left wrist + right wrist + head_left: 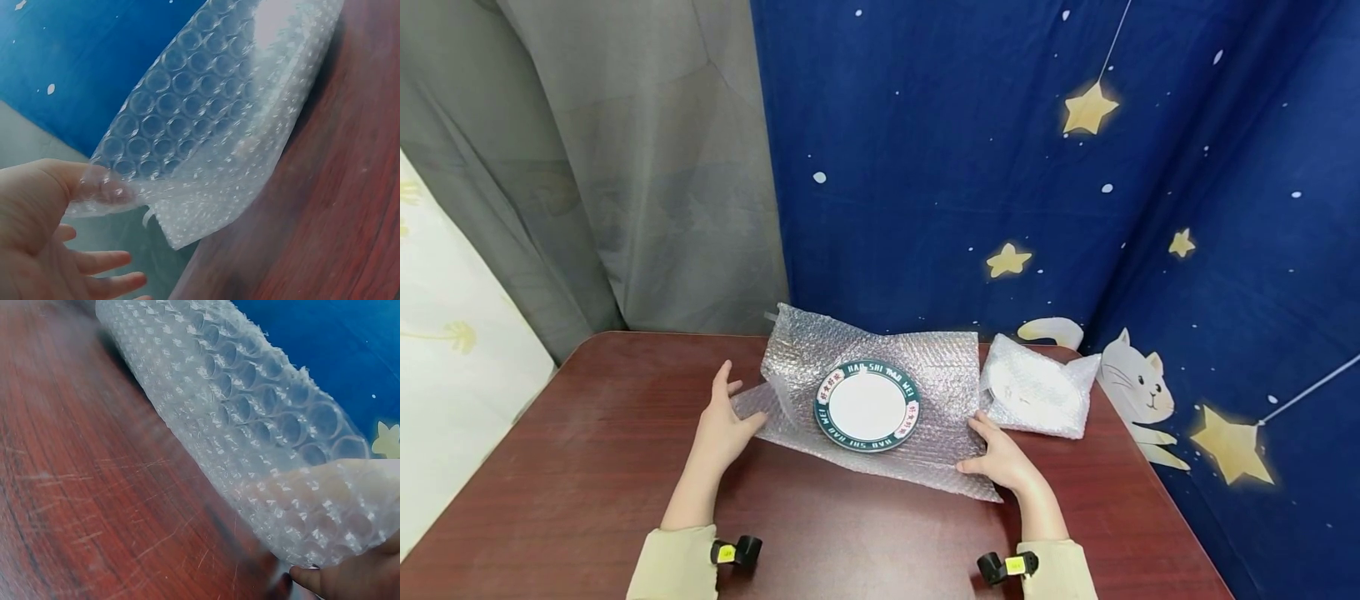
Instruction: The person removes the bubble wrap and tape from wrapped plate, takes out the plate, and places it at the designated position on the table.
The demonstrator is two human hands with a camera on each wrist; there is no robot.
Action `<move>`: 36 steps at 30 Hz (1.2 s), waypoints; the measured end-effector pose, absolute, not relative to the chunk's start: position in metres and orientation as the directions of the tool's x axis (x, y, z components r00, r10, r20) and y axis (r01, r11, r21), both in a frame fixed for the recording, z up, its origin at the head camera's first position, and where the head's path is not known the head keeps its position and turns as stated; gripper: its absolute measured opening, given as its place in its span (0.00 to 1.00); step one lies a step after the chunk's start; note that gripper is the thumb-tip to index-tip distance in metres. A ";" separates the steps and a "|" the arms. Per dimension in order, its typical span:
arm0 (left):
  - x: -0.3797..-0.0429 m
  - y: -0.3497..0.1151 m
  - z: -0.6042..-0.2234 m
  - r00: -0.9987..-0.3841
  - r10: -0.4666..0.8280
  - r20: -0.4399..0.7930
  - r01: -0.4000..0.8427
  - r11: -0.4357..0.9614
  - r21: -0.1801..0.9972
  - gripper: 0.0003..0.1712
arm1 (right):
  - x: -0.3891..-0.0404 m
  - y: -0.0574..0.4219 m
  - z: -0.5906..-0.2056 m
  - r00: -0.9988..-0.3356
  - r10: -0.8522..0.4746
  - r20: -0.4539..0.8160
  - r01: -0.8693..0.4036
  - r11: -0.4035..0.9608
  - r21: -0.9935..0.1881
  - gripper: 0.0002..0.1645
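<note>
A round plate (867, 406) with a white middle and a dark green lettered rim lies on a sheet of bubble wrap (943, 375) in the head view. My left hand (721, 427) is at the sheet's left end, fingers spread. The left wrist view shows the thumb (112, 190) through the clear film, with the other fingers straight and apart below it. At the sheet's right end is my right hand (1006, 460), thumb and fingers spread. Film covers part of that hand (356, 575) in the right wrist view. Neither wrist view shows the plate clearly.
To the right of the sheet, a bubble-wrapped bundle (1037, 387) with something white inside lies near the back of the brown table (587, 467). A grey curtain (662, 167) and a blue starry curtain (925, 167) hang behind the table.
</note>
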State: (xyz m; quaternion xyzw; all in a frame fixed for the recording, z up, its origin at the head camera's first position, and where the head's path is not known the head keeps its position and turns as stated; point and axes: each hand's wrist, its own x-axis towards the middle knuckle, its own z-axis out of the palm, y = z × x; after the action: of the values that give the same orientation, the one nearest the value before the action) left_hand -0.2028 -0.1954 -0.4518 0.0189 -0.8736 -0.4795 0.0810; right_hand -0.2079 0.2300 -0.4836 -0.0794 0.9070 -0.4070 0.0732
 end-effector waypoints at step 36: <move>-0.221 -0.213 -0.478 -0.950 0.311 -0.011 0.254 0.796 0.549 0.39 | -0.200 0.216 -0.490 -0.988 -0.155 0.004 -0.111 0.688 -0.718 0.39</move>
State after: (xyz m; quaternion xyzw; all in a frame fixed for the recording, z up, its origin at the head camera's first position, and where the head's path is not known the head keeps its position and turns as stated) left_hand -0.2210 -0.2130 -0.4775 -0.1492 -0.9464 -0.2820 -0.0500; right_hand -0.1996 0.2156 -0.4901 -0.0723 0.9182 -0.3885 0.0285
